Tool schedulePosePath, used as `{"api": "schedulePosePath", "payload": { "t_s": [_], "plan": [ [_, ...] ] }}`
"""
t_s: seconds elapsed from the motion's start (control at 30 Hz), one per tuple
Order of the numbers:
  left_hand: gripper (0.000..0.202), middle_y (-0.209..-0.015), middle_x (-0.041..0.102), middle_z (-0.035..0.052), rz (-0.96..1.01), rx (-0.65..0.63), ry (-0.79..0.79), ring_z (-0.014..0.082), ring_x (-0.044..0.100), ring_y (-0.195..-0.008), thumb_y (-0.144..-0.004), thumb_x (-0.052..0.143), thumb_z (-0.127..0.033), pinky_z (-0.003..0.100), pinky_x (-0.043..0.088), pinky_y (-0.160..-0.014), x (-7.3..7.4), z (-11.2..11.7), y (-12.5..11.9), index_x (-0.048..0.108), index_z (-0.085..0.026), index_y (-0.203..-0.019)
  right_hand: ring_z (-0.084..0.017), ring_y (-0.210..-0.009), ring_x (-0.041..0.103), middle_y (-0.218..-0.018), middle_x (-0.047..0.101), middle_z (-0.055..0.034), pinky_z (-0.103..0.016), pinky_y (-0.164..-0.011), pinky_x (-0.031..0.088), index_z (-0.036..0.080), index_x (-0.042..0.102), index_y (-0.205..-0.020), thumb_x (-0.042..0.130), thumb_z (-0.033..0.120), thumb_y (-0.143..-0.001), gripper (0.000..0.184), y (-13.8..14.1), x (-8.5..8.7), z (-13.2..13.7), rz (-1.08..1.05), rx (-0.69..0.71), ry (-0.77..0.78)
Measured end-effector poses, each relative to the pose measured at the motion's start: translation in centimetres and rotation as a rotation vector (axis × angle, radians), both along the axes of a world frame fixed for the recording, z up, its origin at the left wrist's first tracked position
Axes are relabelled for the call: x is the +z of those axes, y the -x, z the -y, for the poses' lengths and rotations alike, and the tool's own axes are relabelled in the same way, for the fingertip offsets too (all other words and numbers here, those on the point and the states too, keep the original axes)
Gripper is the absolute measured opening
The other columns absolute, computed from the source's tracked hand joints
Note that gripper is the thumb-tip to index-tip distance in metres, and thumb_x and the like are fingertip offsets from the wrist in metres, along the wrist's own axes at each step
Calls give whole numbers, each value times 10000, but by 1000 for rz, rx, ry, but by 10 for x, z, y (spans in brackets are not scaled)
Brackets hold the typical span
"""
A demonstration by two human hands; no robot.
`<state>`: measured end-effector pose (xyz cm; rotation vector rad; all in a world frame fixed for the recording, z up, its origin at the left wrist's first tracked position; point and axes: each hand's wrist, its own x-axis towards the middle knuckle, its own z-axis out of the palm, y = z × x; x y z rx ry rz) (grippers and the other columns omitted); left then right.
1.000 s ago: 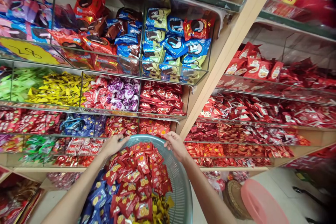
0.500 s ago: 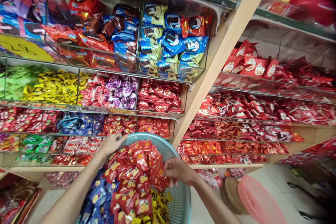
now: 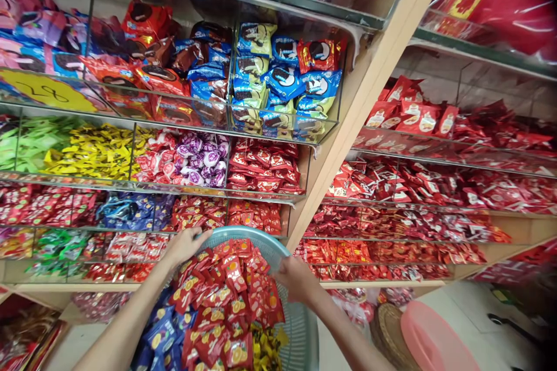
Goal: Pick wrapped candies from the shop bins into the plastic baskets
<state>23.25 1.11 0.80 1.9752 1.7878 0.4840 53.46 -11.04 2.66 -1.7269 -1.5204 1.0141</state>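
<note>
A round teal plastic basket point(image 3: 302, 330) is in front of me, heaped with small wrapped candies. Red packets with orange-slice prints point(image 3: 221, 307) fill its middle, blue packets point(image 3: 163, 330) lie at the left, and yellow-and-black ones point(image 3: 266, 345) are at the lower right. On the far left of the rim, my left hand point(image 3: 187, 245) is closed over the edge, thumb along it. My right hand point(image 3: 298, 279) is at the right rim beside the red packets, its fingers curled and blurred; whether it grips the rim is unclear.
Shelves with clear dividers hold candies and blue cookie packs point(image 3: 282, 78) ahead. A wooden post point(image 3: 348, 122) separates them from red-packet shelves point(image 3: 404, 179) at right. A yellow price sign point(image 3: 47, 90) hangs left. Below right are a pink plastic lid or basin point(image 3: 435, 336) and a woven item point(image 3: 387, 333).
My right hand has lifted off the red packets and shifted slightly up and right to the basket's rim. My left hand stays on the rim. The shelves sit slightly lower in view.
</note>
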Motion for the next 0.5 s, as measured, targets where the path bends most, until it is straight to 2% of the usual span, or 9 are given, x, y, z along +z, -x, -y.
{"api": "schedulePosePath", "payload": {
  "t_s": [0.1,0.2,0.33,0.5],
  "plan": [
    [417,-551,559,-26,-7,-5,-12,161,536,-567,-732,430,-604,227,318,-545,-1,1,0,511,-222,-584,-112,-392,464,-342,414,35,-223,-433,272,213,468,-438,593,279,-685,285,2,14,-22,154,75,-95],
    [428,-530,540,-30,-20,-10,-20,158,527,-554,-733,414,-611,225,309,-535,-2,1,0,504,-221,-579,-110,-465,506,-469,541,22,-212,-482,299,203,537,-538,553,265,-723,196,15,19,-53,224,61,-183],
    [435,-528,530,-33,-23,-11,-15,154,522,-557,-734,403,-617,223,303,-530,1,2,-1,484,-220,-578,-120,-617,580,-631,643,15,-200,-550,344,211,601,-635,537,237,-733,120,47,12,-104,219,-4,-183],
    [435,-532,506,-35,-36,-25,-10,150,519,-553,-759,374,-608,223,296,-519,2,2,0,442,-217,-580,-171,-731,616,-712,680,-23,-223,-577,381,200,634,-632,627,288,-658,92,82,0,-155,233,-85,-63]
  ]
}}
